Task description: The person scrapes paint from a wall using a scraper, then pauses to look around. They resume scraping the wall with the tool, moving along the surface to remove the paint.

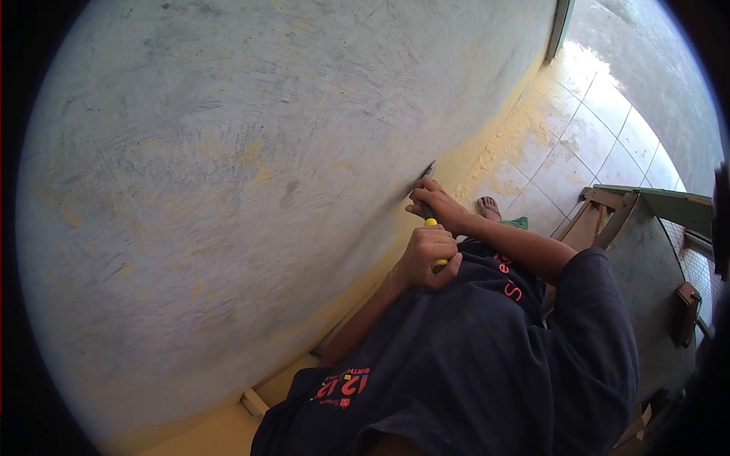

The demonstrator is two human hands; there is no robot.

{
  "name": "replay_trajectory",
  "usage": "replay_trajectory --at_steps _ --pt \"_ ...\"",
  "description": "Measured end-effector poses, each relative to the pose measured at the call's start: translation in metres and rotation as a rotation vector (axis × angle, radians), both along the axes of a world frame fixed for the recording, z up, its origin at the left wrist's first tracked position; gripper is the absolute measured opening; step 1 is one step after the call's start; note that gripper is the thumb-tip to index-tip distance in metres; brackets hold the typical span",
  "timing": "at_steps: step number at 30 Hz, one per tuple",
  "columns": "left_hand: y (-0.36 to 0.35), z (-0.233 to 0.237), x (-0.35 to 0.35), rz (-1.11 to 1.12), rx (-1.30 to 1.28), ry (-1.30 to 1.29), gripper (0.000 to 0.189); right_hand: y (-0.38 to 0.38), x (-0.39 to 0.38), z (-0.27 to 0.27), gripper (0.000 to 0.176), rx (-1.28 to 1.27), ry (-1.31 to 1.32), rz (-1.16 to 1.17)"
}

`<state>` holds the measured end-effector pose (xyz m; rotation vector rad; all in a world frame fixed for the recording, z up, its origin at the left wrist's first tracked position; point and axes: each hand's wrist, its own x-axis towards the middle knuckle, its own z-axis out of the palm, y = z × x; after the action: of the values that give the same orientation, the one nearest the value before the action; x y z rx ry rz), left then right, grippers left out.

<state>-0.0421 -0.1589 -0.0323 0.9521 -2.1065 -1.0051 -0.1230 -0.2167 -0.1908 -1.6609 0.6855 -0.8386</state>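
Observation:
My left hand (430, 254) is wrapped round the yellow-and-dark handle of a scraper (431, 222). Closer to the blade, my right hand (437, 207) grips the same tool with bent fingers. Its thin dark blade (426, 172) meets, or lies very near, the scuffed grey-white wall (228, 175). Yellow patches and many scrape marks show on that wall. Part of the handle is hidden under my fingers.
Yellowish flakes (487, 159) lie along the wall's foot on the white floor tiles (582, 144). A sandalled foot (489, 207) stands there. At the right are a wooden frame (608, 209) and a grey panel (646, 281) with a brown block (687, 311).

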Motion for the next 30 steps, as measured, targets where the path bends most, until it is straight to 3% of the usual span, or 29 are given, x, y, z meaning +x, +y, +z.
replay_trajectory --at_steps 19,30 --pt "0.002 -0.012 -0.01 0.057 -0.072 -0.01 0.021 -0.013 -0.009 -0.013 0.028 -0.086 0.031 0.083" --pt "0.007 0.001 -0.017 0.01 -0.079 -0.038 0.023 -0.011 -0.014 0.007 0.03 -0.08 -0.026 0.153"
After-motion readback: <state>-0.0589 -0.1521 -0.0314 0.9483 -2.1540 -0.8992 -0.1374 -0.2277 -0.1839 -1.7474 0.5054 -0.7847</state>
